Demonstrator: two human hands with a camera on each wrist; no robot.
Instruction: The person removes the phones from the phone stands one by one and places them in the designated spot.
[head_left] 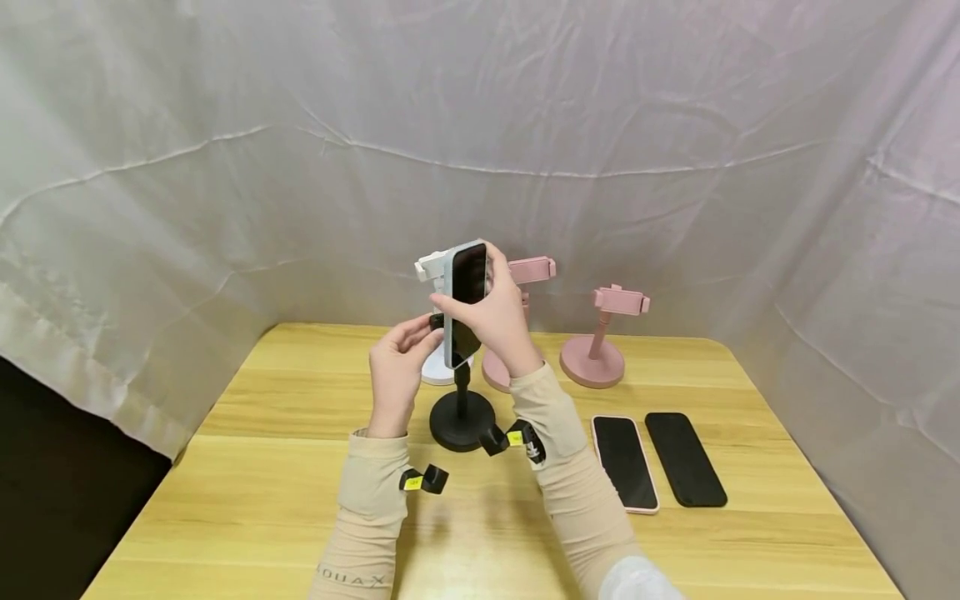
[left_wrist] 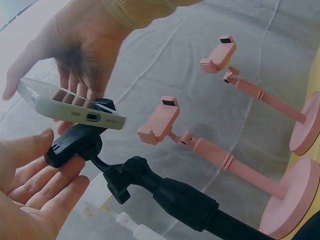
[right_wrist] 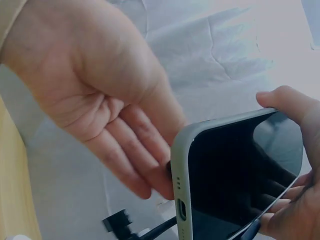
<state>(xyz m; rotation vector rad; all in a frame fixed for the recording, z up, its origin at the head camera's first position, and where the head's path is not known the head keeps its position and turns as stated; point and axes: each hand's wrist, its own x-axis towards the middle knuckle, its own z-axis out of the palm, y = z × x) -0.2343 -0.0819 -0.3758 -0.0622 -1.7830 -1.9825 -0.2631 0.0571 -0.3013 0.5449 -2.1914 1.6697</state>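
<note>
In the head view my right hand (head_left: 504, 321) grips a phone (head_left: 469, 283) in a pale case by its two long edges, screen towards the right. The phone stands tilted at the head of a black phone stand (head_left: 459, 423). My left hand (head_left: 395, 367) pinches the near end of that stand's clamp (left_wrist: 75, 144) between thumb and fingers. In the left wrist view the phone's port edge lies over the clamp, close against it; whether it is seated cannot be made out. The right wrist view shows the dark screen, with the clamp mostly hidden behind the phone.
Behind the hands stand a white phone stand (head_left: 431, 267) and a pink one (head_left: 531, 269), both partly covered. Another pink stand (head_left: 592, 362) is further right. A pink-edged phone (head_left: 626, 463) and a black phone (head_left: 686, 459) lie on the wooden table (head_left: 285, 467). Grey cloth surrounds it.
</note>
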